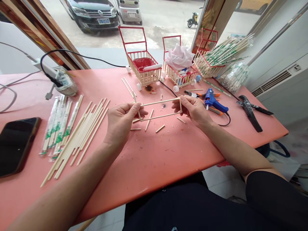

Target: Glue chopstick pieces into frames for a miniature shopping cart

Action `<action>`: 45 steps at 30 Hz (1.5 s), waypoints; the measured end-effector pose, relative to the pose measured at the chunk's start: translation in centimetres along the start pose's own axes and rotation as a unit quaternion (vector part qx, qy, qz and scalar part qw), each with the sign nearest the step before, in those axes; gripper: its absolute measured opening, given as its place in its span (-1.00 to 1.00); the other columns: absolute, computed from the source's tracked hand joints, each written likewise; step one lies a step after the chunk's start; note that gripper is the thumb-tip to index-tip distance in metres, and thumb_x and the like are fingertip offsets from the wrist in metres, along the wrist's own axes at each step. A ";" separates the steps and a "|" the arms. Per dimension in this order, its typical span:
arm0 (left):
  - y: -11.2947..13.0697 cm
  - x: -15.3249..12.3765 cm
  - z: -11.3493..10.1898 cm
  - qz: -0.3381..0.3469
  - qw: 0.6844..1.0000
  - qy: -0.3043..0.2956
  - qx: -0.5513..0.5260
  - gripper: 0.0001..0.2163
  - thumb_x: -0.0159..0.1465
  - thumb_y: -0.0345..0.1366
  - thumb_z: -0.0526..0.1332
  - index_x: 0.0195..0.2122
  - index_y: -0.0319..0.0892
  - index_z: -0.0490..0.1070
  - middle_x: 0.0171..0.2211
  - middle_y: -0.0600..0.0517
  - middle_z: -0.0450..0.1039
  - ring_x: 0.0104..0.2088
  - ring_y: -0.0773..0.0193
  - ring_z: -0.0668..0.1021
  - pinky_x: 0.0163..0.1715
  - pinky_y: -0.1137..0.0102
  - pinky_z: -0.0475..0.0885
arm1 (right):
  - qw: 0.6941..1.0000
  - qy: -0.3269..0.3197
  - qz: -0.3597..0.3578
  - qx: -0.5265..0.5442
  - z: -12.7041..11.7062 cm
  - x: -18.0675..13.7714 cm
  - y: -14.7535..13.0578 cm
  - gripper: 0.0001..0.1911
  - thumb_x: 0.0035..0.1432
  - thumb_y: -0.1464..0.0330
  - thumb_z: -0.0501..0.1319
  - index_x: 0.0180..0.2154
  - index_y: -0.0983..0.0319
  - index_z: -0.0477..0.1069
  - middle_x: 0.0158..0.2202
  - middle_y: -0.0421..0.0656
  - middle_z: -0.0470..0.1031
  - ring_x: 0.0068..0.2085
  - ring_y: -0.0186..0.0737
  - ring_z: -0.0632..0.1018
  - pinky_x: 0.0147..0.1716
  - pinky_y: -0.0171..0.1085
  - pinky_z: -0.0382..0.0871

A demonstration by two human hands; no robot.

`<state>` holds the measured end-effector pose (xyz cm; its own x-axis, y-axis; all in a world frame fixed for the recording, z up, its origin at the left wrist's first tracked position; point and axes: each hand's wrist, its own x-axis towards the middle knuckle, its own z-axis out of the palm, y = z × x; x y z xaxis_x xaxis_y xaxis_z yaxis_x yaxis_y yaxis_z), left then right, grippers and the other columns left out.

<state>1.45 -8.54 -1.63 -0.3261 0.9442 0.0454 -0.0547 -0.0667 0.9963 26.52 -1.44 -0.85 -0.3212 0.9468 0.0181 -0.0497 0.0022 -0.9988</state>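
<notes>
A thin rectangular frame of wooden sticks [160,109] hangs just above the pink table [154,154]. My left hand [121,121] pinches its left end, fingers closed on the short side. My right hand [193,109] pinches its right end in the same way. Short cut stick pieces [160,128] lie on the table under the frame. A row of bare chopsticks [81,134] and wrapped chopsticks [59,123] lies to the left of my left hand.
A blue glue gun [213,102], orange-handled pliers [204,94] and black cutters [250,112] lie to the right. Three small stick carts [144,69] stand at the back, with bundled chopsticks [223,53]. A phone [15,144] and power strip [43,67] are at left.
</notes>
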 end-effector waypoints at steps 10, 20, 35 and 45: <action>-0.2 0.0 -0.1 -0.001 1.000 -0.012 -0.019 -0.73 0.19 -0.05 0.55 -0.38 -0.16 0.70 -0.43 -0.05 0.71 -0.41 0.22 0.68 -0.28 0.32 0.66 | 0.979 -0.001 0.135 0.151 0.1 0.6 -0.3 -0.52 0.06 0.01 0.69 -0.44 0.19 0.58 -0.45 -0.28 0.62 -0.38 -0.38 0.61 -0.39 -0.40 0.45; 0.1 -0.1 0.0 0.004 1.000 -0.007 -0.011 -0.73 0.19 -0.04 0.53 -0.38 -0.15 0.69 -0.43 -0.06 0.71 -0.40 0.21 0.68 -0.26 0.30 0.67 | 0.983 -0.005 0.119 0.139 0.3 0.5 -0.4 -0.48 0.11 -0.03 0.65 -0.44 0.19 0.52 -0.45 -0.30 0.59 -0.39 -0.40 0.58 -0.41 -0.41 0.43; 0.0 0.0 0.0 -0.025 1.000 -0.013 -0.011 -0.71 0.19 -0.02 0.52 -0.37 -0.16 0.65 -0.42 -0.07 0.68 -0.39 0.20 0.68 -0.21 0.26 0.67 | 0.984 -0.004 0.125 0.126 0.3 0.5 -0.5 -0.41 0.05 -0.11 0.65 -0.44 0.18 0.49 -0.44 -0.30 0.60 -0.40 -0.40 0.57 -0.38 -0.43 0.47; -0.2 0.1 0.0 -0.023 1.000 -0.001 -0.006 -0.70 0.16 -0.01 0.54 -0.37 -0.15 0.66 -0.42 -0.06 0.69 -0.41 0.20 0.67 -0.25 0.28 0.67 | 0.980 0.031 -0.121 -0.158 0.3 -0.5 0.0 -0.28 0.28 -0.38 0.29 -0.35 0.15 0.54 -0.49 -0.20 0.59 -0.47 -0.32 0.50 -0.39 -0.28 0.43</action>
<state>1.41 -8.47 -1.80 -0.3213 0.9470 -0.0011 -0.0813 -0.0265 0.9963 26.42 -2.04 -0.80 -0.2780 0.9240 0.2624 0.1813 0.3187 -0.9304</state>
